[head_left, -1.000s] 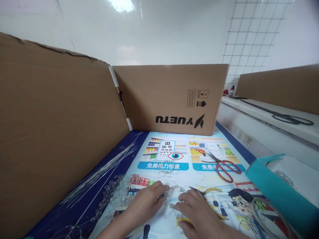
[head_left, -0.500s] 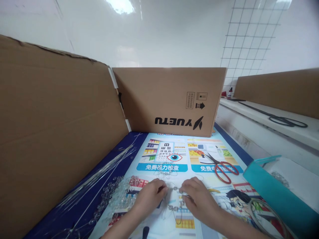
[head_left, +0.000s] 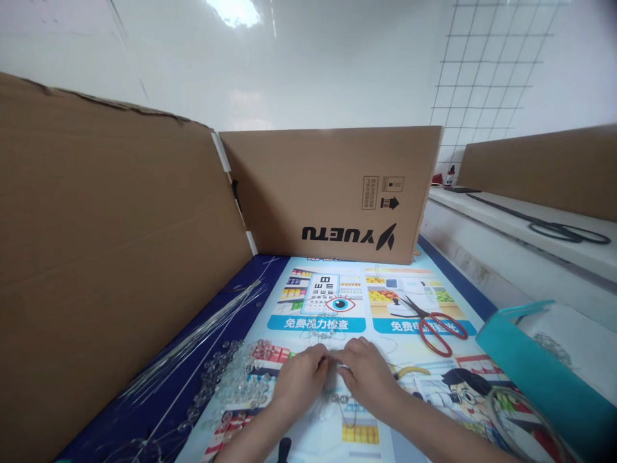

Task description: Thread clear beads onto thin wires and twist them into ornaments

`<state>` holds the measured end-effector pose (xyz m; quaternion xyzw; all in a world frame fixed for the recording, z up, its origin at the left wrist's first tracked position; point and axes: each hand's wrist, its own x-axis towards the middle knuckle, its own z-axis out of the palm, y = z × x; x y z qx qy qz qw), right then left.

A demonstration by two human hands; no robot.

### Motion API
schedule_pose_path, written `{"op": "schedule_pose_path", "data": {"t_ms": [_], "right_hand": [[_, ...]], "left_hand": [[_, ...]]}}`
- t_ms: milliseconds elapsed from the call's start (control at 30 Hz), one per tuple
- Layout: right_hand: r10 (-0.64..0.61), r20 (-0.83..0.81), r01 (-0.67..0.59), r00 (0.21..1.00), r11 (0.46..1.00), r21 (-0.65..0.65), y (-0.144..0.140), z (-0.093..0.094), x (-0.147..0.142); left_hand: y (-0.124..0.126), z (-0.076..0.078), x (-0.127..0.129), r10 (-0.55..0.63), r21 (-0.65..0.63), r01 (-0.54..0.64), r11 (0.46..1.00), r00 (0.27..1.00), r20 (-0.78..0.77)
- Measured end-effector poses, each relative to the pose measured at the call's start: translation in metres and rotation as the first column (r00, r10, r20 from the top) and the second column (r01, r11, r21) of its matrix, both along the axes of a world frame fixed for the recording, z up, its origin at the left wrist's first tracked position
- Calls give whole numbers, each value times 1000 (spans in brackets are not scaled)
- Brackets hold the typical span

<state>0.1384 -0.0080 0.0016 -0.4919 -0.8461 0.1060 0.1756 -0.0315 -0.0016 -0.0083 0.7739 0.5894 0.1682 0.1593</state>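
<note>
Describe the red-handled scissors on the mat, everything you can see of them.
The scissors lie flat on the printed mat, to the right of and beyond the right hand, touching neither hand. Two red loop handles point toward the near right; the dark metal blades point toward the cardboard box and stand slightly open. Nothing rests on them. A teal box sits to their right.

Cardboard box [head_left: 332,193]: brand "YUETU" printed upside down, with leaf logo; small handling-mark panels and arrow above it, too small to read. Poster [head_left: 385,308] on bench: eye chart with "E" letters; blue banner "免费视力检查"; second banner partly covered by scissors [head_left: 434,321], beginning "免费".
</note>
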Motion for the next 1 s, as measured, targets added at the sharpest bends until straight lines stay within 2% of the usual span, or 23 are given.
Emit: {"op": "schedule_pose_path", "data": {"t_ms": [233, 600, 867, 1000], "right_hand": [[-6, 66, 3, 998, 999, 45, 4, -7, 0], [25, 63, -29, 998, 998, 61, 4, -7, 0], [13, 128, -20, 992, 998, 53, 5, -7, 0], [13, 123, -20, 992, 998, 56, 2, -4, -1]], "left_hand": [[-2, -3, 4, 14, 17, -14, 1000, 999, -29], [1, -7, 7, 53, 55, -49, 997, 996, -72], [-1, -5, 7, -10, 85, 23, 996, 989, -148], [3, -2, 3, -44, 80, 53, 995, 992, -115]]}}
